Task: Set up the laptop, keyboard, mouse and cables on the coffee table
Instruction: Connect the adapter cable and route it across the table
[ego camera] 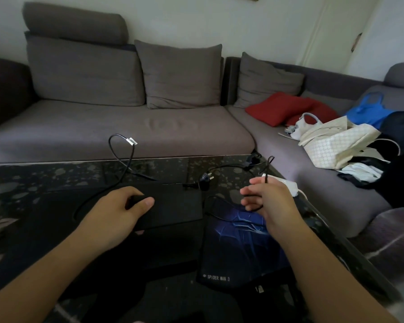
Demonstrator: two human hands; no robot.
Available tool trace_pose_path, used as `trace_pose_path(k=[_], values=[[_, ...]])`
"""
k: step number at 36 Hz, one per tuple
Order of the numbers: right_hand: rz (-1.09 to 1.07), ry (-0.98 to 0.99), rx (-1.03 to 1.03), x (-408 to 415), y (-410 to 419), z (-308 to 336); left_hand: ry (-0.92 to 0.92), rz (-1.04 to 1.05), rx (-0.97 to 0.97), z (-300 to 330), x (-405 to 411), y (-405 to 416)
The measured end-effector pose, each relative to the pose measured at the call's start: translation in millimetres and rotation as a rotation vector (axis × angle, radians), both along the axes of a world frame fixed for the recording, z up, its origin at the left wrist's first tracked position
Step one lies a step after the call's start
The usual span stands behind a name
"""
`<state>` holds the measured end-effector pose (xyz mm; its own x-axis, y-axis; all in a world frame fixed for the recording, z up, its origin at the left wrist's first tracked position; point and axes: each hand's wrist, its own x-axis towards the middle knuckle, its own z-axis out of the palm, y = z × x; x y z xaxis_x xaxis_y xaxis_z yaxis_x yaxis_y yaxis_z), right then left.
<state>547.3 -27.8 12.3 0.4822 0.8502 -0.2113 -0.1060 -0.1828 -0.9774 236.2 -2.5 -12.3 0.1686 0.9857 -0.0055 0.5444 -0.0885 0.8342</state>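
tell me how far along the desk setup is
Early. Done: the closed laptop and the mouse pad lie on the coffee table. In hand: the left hand grips a small black object over the laptop, and the right hand holds a thin black cable. Left: no keyboard shows, the laptop is unopened, and the plug lies loose.

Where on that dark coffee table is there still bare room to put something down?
The far left of the coffee table, between the sofa-side edge and the closed laptop, looks bare. The right side is crowded: mouse pad, plug, white adapter and the cable the right hand pinches. The left hand grips something dark over the laptop.
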Motion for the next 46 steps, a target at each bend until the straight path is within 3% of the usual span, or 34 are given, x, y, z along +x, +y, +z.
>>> trace_pose_path(k=[8, 10, 16, 26, 31, 38, 46], values=[[0.128, 0.125, 0.136, 14, 5, -14, -0.089, 0.016, -0.031, 8, 35, 36], [0.243, -0.025, 0.070, 13, 11, -21, -0.047, 0.024, 0.008, 13, 45, 53], [0.390, -0.719, -0.073, 8, 36, -52, 0.011, 0.041, 0.038, 26, 78, 112], [0.603, -1.232, -0.102, 10, 162, -61, -0.025, 0.115, -0.137, 5, 104, 196], [0.874, -1.307, -0.252, 16, 191, -56, -0.067, 0.039, -0.201, -10, 103, 216], [0.597, -1.568, -0.016, 23, 182, -61, 0.011, -0.029, -0.158, -30, 114, 231], [0.471, -1.435, 0.161, 34, 170, -56, 0.037, -0.123, -0.145, -49, 137, 232]])
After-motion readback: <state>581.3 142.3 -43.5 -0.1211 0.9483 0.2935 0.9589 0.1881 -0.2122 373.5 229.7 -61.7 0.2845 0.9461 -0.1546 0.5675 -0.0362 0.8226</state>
